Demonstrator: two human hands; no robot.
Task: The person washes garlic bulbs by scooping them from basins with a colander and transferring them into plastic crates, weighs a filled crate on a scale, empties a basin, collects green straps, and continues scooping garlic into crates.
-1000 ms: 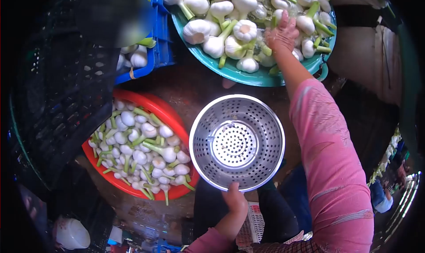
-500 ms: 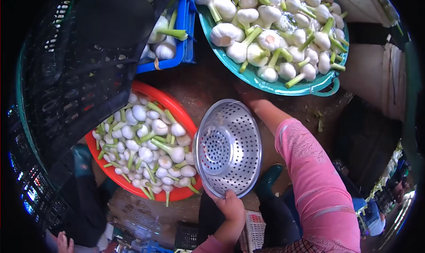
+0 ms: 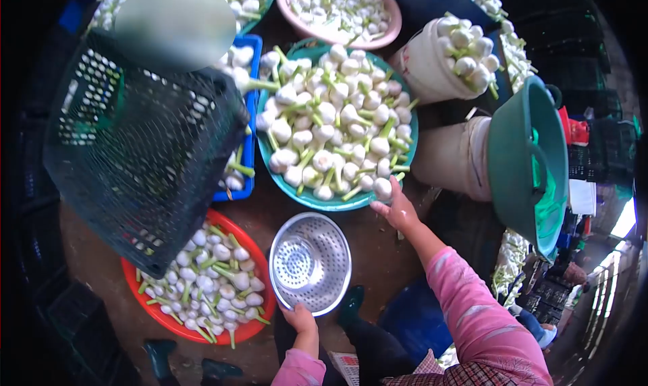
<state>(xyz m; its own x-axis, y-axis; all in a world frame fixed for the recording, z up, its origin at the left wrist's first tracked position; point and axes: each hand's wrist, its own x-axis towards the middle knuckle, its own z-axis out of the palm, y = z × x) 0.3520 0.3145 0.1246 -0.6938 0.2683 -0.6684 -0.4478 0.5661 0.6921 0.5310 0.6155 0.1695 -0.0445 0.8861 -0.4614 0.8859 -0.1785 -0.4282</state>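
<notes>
In the head view, my left hand [image 3: 301,318] is closed on the near rim of a perforated metal colander [image 3: 337,258], which is tilted and holds nothing. My right hand [image 3: 399,210] reaches to the near right edge of a teal basin [image 3: 312,201] heaped with garlic. Its thumb and fingers are around a garlic bulb [image 3: 383,189] at the rim; part of the grip is hidden. Left of the colander stands a red basin [image 3: 260,258] of smaller garlic bulbs with cut green stems.
A black crate [image 3: 152,177] covers part of a blue crate [image 3: 251,102] of garlic. Behind are a pink basin [image 3: 393,15] and a white bucket [image 3: 422,62] with garlic. At right, a green tub [image 3: 513,163] leans beside another bucket [image 3: 452,156]. Another person's boots [image 3: 162,359] show lower left.
My view has shifted, showing more basins and buckets. My right hand has gone from behind the colander to the teal basin's edge. My left hand still holds the colander.
</notes>
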